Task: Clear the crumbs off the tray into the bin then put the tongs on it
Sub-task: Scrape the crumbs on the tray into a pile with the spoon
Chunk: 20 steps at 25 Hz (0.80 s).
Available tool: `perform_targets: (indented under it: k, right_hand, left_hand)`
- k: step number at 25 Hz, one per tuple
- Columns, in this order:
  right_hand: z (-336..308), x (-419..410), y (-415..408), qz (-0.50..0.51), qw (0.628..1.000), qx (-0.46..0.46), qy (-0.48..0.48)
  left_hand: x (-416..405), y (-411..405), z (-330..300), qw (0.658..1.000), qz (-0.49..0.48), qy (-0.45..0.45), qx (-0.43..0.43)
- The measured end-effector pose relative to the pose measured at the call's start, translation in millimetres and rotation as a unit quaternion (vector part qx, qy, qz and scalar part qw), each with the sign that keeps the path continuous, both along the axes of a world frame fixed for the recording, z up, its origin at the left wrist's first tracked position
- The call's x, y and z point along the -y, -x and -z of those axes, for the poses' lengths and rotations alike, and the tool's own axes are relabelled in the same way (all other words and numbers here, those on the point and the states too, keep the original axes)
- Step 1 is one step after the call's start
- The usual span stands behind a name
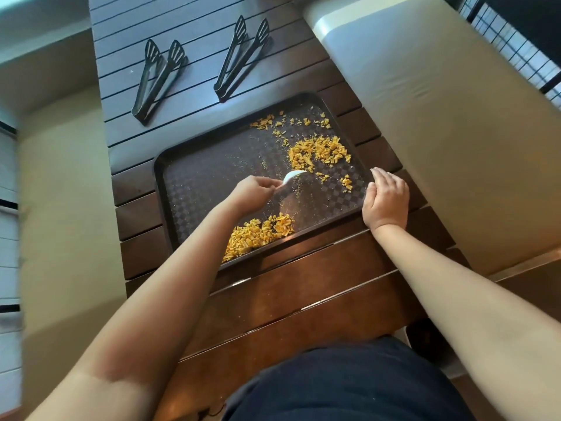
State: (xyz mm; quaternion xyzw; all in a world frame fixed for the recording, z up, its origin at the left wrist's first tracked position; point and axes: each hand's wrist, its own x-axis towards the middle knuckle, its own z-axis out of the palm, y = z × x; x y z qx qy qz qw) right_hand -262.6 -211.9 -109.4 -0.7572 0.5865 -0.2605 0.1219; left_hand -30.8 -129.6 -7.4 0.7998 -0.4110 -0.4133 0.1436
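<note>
The dark slatted bench (188, 74) carries a brown tray (212, 165) with orange crumbs (318, 151). Two black tongs (159, 77) lie behind it. The right hand (387, 197) rests relaxed on the tray's rim; left hand (253, 192) fingers pinch a white scraper (293, 176).

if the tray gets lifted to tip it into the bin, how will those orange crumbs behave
The crumbs look like small, dry, loose pieces, so they would probably slide easily on the tray. They lie in separate piles, so some may scatter. Its low rim might let pieces spill over a side if tilted fast.
</note>
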Motion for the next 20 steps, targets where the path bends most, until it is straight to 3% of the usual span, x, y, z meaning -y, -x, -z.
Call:
perform_targets:
  k: [6,11,15,20]
  right_hand:
    - [0,1,0,0.003,1.0,-0.002,-0.007]
    - [1,2,0,0.006,1.0,0.0,-0.007]
    - [-1,3,0,0.012,1.0,0.013,-0.019]
    - [-1,2,2,0.016,0.999,0.027,-0.016]
  left_hand:
    - [23,41,10,0.999,-0.01,0.004,-0.051]
    - [28,47,3,0.989,0.119,-0.055,-0.06]
    - [41,39,7,0.998,0.041,0.023,-0.033]
    - [45,53,15,0.992,0.117,-0.031,-0.041]
